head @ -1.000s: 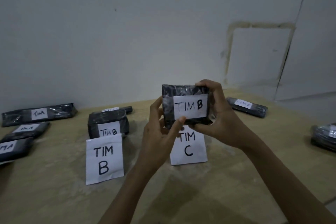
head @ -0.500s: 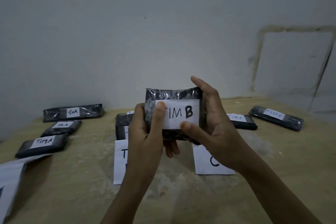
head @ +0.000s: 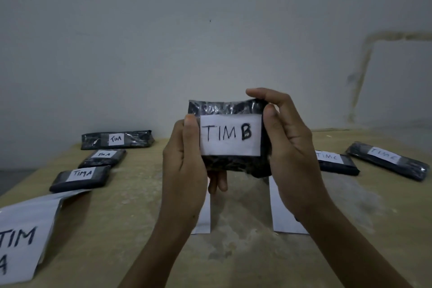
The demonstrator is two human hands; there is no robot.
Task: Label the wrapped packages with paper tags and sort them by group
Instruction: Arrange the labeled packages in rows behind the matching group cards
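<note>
A black wrapped package [head: 230,163] with a white paper tag [head: 230,135] reading "TIM B" is held upright in the air at the centre. My left hand [head: 184,170] grips its left edge, thumb on the front beside the tag. My right hand [head: 289,154] grips its right edge, fingers curled over the top corner. Three packages tagged "TIM A" lie at the left: the far one [head: 117,140], the middle one [head: 102,158] and the near one [head: 80,177]. Two packages tagged "TIM C" lie at the right, the nearer [head: 336,162] and the farther [head: 388,161].
A large "TIM A" sheet [head: 21,236] lies on the wooden table [head: 117,229] at the near left. Two more white sheets, one [head: 203,215] behind my left hand and one [head: 282,215] behind my right, are mostly hidden. A white wall stands right behind the table.
The view has swung left, bringing the "TIM A" sheet into sight. My left thumb slid off the tag to its left edge, so the full "TIM B" shows; the package sits closer.
</note>
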